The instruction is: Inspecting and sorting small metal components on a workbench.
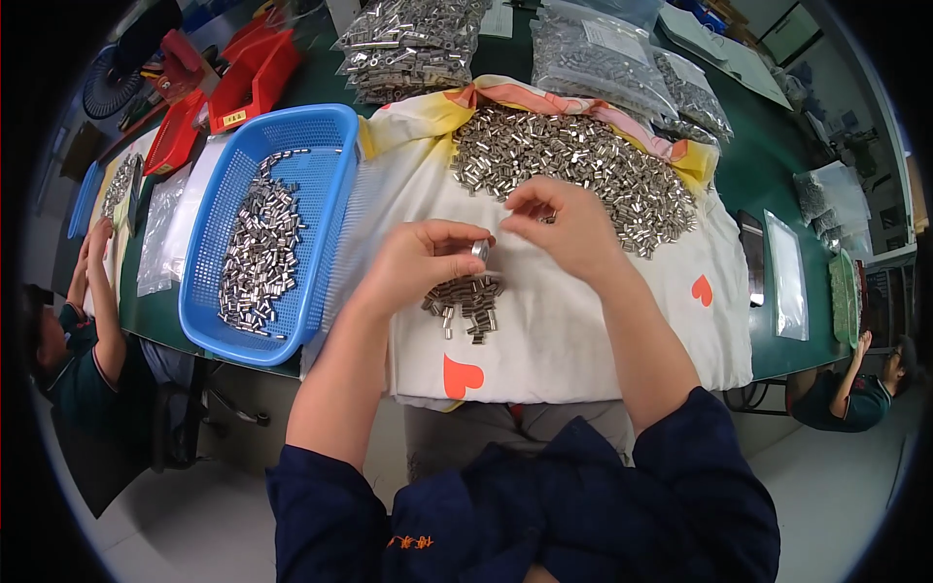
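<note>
Between the thumb and fingers of my left hand [413, 264] is a small round silver metal piece [480, 252], its flat end facing up. Under that hand lies a small heap of short metal tubes [473, 309] on the white cloth [573, 335]. My right hand [575, 231] hovers just right of the left one, its fingers curled together; whether they pinch a tiny part is too small to tell. Beyond it spreads a large pile of the same short silver tubes [583, 155], bordered by a rolled yellow and pink cloth edge [573, 97].
To the left stands a blue mesh basket [328, 209] with more tubes. Clear bags of metal parts [598, 63] and red bins [255, 83] line the far side. A flat plastic bag [785, 277] lies at right. Other people sit at left [97, 335] and right [846, 398].
</note>
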{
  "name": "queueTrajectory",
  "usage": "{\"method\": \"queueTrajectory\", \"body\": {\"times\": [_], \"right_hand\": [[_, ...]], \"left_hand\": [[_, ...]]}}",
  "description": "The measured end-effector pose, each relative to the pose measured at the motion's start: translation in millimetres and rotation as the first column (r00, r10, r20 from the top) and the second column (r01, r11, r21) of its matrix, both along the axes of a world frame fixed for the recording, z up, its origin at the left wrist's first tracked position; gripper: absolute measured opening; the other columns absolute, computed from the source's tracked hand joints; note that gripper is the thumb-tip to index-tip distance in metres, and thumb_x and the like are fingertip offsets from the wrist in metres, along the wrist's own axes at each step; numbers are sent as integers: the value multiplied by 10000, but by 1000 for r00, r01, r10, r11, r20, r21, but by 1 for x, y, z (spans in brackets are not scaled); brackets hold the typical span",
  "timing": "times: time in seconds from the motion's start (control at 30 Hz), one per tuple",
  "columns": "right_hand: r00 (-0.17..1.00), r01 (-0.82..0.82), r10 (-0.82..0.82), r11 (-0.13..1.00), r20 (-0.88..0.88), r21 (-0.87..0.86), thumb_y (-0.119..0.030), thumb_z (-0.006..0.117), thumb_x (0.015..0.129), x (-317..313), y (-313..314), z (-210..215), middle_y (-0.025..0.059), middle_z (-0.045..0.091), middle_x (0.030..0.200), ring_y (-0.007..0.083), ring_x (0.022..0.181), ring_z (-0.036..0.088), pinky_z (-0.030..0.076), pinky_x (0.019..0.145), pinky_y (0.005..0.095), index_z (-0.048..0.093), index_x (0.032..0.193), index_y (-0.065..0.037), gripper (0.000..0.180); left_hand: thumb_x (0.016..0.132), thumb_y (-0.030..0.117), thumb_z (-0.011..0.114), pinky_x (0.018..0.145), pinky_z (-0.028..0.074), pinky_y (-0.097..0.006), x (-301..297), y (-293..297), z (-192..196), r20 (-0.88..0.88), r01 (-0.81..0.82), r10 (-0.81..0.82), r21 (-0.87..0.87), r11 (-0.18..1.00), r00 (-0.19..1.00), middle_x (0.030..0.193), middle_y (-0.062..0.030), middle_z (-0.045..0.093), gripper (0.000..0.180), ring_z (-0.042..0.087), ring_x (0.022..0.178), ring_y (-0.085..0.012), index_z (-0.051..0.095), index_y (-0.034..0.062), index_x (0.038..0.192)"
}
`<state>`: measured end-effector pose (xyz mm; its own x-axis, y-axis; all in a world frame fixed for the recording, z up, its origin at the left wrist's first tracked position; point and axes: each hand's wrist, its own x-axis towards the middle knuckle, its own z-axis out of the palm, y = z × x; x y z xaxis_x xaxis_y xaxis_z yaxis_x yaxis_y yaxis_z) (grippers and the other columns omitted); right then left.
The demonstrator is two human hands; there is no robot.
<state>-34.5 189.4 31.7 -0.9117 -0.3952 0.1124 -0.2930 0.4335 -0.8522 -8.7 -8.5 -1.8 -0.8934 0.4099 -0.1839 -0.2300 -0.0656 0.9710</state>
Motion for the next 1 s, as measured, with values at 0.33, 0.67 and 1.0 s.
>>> {"method": "queueTrajectory", "body": {"times": [0.33, 0.67, 1.0], "right_hand": [[963, 151, 9, 810, -269, 567, -86, 595, 687, -3, 14, -11, 110, 597, 704, 260, 709, 579, 450, 659, 376, 620, 717, -50, 53], [975, 129, -46, 915, -218, 382, -107, 586, 734, 4, 0, -5, 108, 605, 793, 245, 756, 579, 460, 677, 354, 628, 769, -39, 87], [998, 27, -26, 1000, 60, -10, -92, 601, 716, 16, -19, -3, 77, 631, 792, 192, 691, 605, 477, 646, 273, 627, 794, -31, 103]], "left_hand": [[764, -12, 611, 714, 474, -203, -1, 2, 3, -38, 21, -22, -7, 1000, 999, 928, -39, 611, 283, 582, 799, -81, 570, -22, 1044], [762, -52, 574, 781, 471, -244, -5, -2, -1, -1, -33, 33, 43, 999, 999, 1039, -93, 595, 318, 570, 881, -116, 536, -28, 1077], [749, -16, 620, 753, 481, -239, -4, -5, -6, 7, -82, 82, 174, 981, 997, 948, -93, 612, 320, 598, 826, -135, 543, -42, 1058]]}}
